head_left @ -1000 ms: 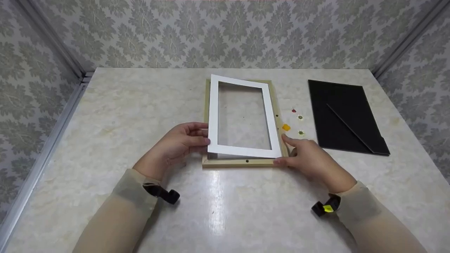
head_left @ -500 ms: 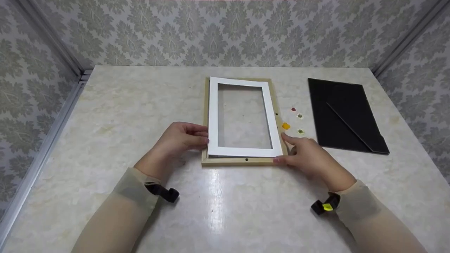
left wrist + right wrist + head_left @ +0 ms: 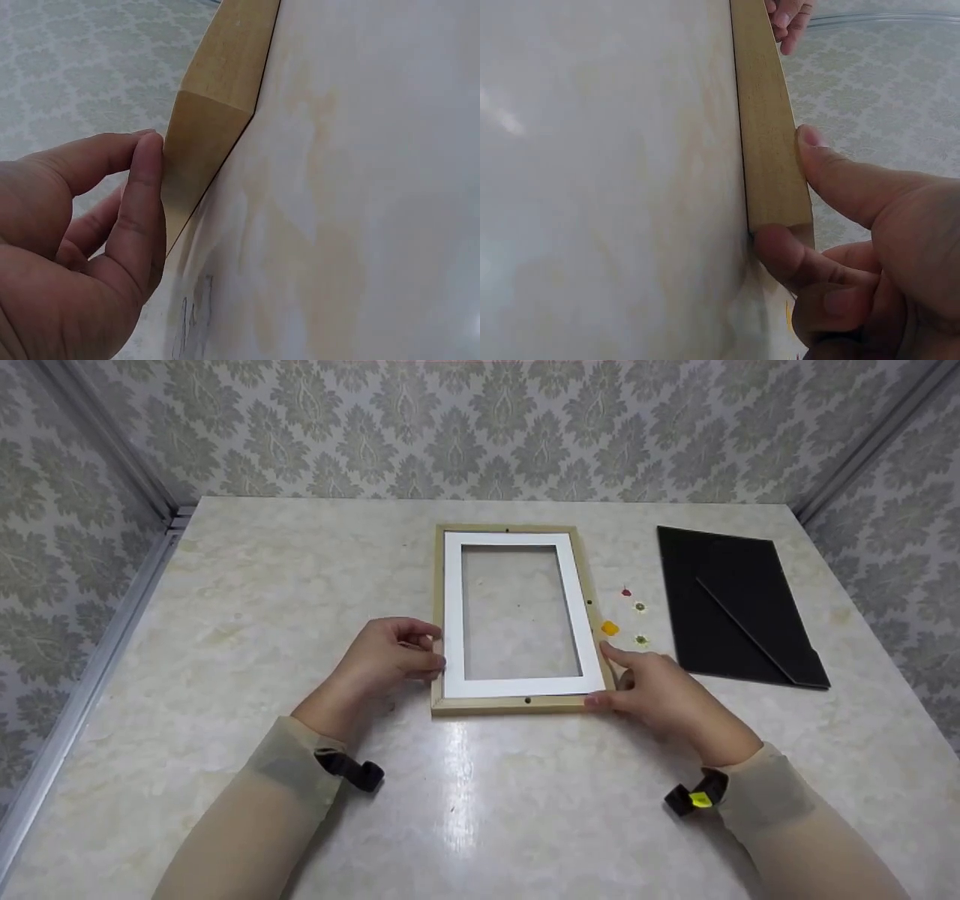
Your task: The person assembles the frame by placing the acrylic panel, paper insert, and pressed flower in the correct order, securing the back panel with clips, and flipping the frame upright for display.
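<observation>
A light wooden picture frame (image 3: pixel 480 707) lies on the table with a white mat (image 3: pixel 517 687) flat inside its rails. At the left rail is my left hand (image 3: pixel 379 656), fingers bent, thumb and fingertips right at the rim. In the left wrist view, the fingertips (image 3: pixel 146 154) come close together against the frame's outer side; I cannot tell whether they pinch anything. My right hand (image 3: pixel 660 690) holds the near right corner. In the right wrist view, its thumb (image 3: pixel 821 154) lies on the rail (image 3: pixel 772 142) and a bent finger (image 3: pixel 780 251) touches the corner end.
Right of the frame lie several small dried flowers, among them a yellow flower (image 3: pixel 610 628) and a red flower (image 3: pixel 626 592). Beyond them is a black backing board (image 3: pixel 727 562) with its stand leg (image 3: pixel 750 634). Patterned walls (image 3: pixel 480 427) border the table (image 3: pixel 300 555).
The tilted white mat has come down flat into the frame, its far left corner last. My left hand stays by the left rail; my right hand has kept its hold.
</observation>
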### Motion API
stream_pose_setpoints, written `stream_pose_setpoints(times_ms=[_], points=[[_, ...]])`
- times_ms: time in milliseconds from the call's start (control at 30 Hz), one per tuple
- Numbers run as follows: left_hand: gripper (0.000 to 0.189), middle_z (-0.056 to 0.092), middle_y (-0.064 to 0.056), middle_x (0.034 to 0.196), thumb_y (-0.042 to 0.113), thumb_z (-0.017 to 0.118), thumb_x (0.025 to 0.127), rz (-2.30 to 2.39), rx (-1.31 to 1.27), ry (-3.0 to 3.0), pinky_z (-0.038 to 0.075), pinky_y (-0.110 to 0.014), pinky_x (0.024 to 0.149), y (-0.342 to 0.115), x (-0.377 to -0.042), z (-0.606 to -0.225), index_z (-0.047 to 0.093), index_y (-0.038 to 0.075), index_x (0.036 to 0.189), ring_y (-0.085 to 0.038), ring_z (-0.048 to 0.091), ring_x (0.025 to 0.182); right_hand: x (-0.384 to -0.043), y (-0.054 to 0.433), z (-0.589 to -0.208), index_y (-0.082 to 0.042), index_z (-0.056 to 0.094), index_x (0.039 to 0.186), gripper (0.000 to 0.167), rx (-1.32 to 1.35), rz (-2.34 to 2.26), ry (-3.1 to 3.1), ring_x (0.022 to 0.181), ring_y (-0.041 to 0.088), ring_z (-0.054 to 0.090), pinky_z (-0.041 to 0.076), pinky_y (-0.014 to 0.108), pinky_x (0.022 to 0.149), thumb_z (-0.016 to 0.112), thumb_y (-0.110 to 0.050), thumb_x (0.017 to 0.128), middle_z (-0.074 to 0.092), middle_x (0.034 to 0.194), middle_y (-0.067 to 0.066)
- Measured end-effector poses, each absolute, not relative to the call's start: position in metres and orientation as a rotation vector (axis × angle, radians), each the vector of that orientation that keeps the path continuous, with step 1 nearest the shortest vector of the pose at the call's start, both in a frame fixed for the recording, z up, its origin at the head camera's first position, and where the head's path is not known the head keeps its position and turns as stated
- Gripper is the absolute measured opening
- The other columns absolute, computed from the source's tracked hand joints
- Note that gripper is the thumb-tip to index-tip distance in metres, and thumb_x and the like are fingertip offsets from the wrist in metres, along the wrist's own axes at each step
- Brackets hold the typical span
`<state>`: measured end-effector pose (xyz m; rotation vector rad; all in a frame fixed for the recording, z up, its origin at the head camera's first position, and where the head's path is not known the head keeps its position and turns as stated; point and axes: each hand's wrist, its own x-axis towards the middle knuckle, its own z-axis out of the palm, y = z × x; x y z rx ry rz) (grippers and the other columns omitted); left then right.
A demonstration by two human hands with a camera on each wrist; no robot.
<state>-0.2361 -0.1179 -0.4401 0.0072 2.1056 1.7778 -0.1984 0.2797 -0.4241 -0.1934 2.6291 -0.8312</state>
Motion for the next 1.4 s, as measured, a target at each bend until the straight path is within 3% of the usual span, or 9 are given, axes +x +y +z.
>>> stream_pose_setpoints(times_ms=[100, 233, 400, 500, 700, 867, 967, 1200, 1400], points=[[0.064, 0.060, -0.006, 0.115, -0.010, 0.082, 0.092, 1.762, 0.008, 2.101, 0.068, -0.024, 0.078, -0.118, -0.236, -0.440, 0.062, -0.005, 0.152, -0.012, 0.071, 0.090, -0.201, 0.284, -0.422, -0.013, 0.038, 0.177, 0.102, -0.245, -0.809, 2.639, 0.069, 0.015, 0.058, 0.050, 0.029, 0.063, 0.091, -0.047, 0.096, 0.073, 0.079, 0.001], [0.080, 0.061, -0.011, 0.128, -0.008, 0.083, 0.091, 1.731, 0.009, 2.126, 0.068, -0.024, 0.080, -0.117, -0.237, -0.440, 0.052, -0.001, 0.164, -0.016, 0.072, 0.103, -0.208, 0.297, -0.417, -0.010, 0.049, 0.171, 0.084, -0.275, -0.788, 2.716, 0.074, 0.015, 0.064, 0.052, 0.029, 0.068, 0.085, -0.043, 0.102, 0.080, 0.087, 0.004], [0.087, 0.066, -0.021, 0.147, 0.000, 0.086, 0.092, 1.623, 0.054, 2.230, 0.065, -0.023, 0.094, -0.119, -0.239, -0.442, 0.047, 0.002, 0.170, -0.028, 0.068, 0.134, -0.219, 0.320, -0.414, -0.007, 0.065, 0.159, 0.055, -0.174, -0.862, 2.877, 0.082, 0.018, 0.065, 0.050, 0.026, 0.070, 0.075, -0.032, 0.111, 0.083, 0.100, 0.012], [0.085, 0.067, -0.022, 0.151, 0.002, 0.088, 0.094, 1.600, 0.072, 2.240, 0.063, -0.024, 0.100, -0.121, -0.242, -0.445, 0.049, 0.001, 0.169, -0.031, 0.066, 0.139, -0.225, 0.334, -0.416, -0.006, 0.070, 0.154, 0.047, -0.102, -0.897, 2.934, 0.082, 0.018, 0.064, 0.050, 0.024, 0.068, 0.074, -0.026, 0.111, 0.080, 0.104, 0.013], [0.082, 0.070, -0.021, 0.147, 0.007, 0.091, 0.094, 1.570, 0.117, 2.263, 0.062, -0.020, 0.097, -0.127, -0.244, -0.447, 0.053, 0.001, 0.167, -0.025, 0.069, 0.129, -0.233, 0.346, -0.426, -0.007, 0.072, 0.150, 0.042, 0.024, -0.951, 2.916, 0.087, 0.020, 0.067, 0.055, 0.023, 0.068, 0.071, -0.025, 0.112, 0.078, 0.118, 0.016], [0.082, 0.073, -0.022, 0.145, 0.005, 0.091, 0.093, 1.602, 0.128, 2.225, 0.064, -0.020, 0.093, -0.129, -0.247, -0.449, 0.054, 0.002, 0.166, -0.017, 0.074, 0.118, -0.243, 0.348, -0.425, -0.007, 0.074, 0.148, 0.040, 0.078, -0.965, 2.892, 0.112, 0.030, 0.072, 0.061, 0.040, 0.094, 0.069, -0.027, 0.113, 0.078, 0.136, 0.020], [0.081, 0.075, -0.021, 0.141, 0.006, 0.092, 0.093, 1.592, 0.157, 2.244, 0.062, -0.019, 0.094, -0.129, -0.249, -0.452, 0.056, 0.002, 0.165, -0.016, 0.074, 0.116, -0.253, 0.347, -0.423, -0.007, 0.076, 0.146, 0.039, 0.071, -0.954, 2.897, 0.123, 0.036, 0.071, 0.057, 0.053, 0.108, 0.068, -0.028, 0.114, 0.077, 0.140, 0.021], [0.085, 0.074, -0.019, 0.135, 0.010, 0.093, 0.093, 1.604, 0.235, 2.246, 0.064, -0.020, 0.092, -0.130, -0.248, -0.458, 0.052, -0.001, 0.167, -0.014, 0.073, 0.113, -0.264, 0.342, -0.430, -0.003, 0.079, 0.138, 0.036, 0.009, -0.860, 2.900, 0.114, 0.035, 0.069, 0.056, 0.046, 0.096, 0.069, -0.028, 0.114, 0.078, 0.135, 0.022], [0.085, 0.072, -0.017, 0.133, 0.004, 0.091, 0.093, 1.626, 0.220, 2.232, 0.066, -0.022, 0.092, -0.132, -0.250, -0.458, 0.051, -0.002, 0.167, -0.013, 0.072, 0.113, -0.267, 0.344, -0.433, -0.006, 0.081, 0.132, 0.029, 0.030, -0.841, 2.894, 0.123, 0.039, 0.070, 0.057, 0.059, 0.109, 0.069, -0.025, 0.114, 0.078, 0.134, 0.021]])
